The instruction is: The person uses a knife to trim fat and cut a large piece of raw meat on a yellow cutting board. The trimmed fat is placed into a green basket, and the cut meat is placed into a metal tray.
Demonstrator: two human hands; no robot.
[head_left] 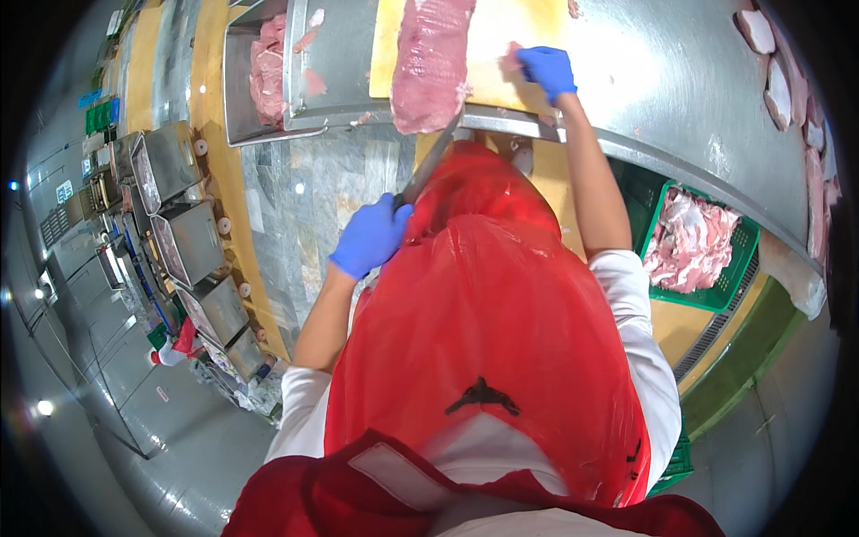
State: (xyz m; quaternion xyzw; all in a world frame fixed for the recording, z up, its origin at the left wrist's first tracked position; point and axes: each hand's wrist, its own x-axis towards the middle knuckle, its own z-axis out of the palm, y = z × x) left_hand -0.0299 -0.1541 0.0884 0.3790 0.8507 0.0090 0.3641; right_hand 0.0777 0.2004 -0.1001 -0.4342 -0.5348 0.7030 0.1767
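A long slab of pink meat (431,67) lies on the yellow cutting board (528,27), its near end hanging over the board's front edge. My left hand (369,240), in a blue glove, is closed round the dark handle of a knife (431,163). The blade slants up and to the right, and its tip reaches the near right corner of the slab. Right of the slab, my gloved right hand (548,72) is over the board with its fingers closed. A small pink scrap of meat (512,55) shows at its fingertips, slightly blurred.
A metal tray (234,89) of meat pieces stands left of the steel table (644,107). Several cuts of meat (778,94) lie along the table's right side. Below the table edge sits a green crate (747,259) of trimmings. Metal bins (192,242) line the far left.
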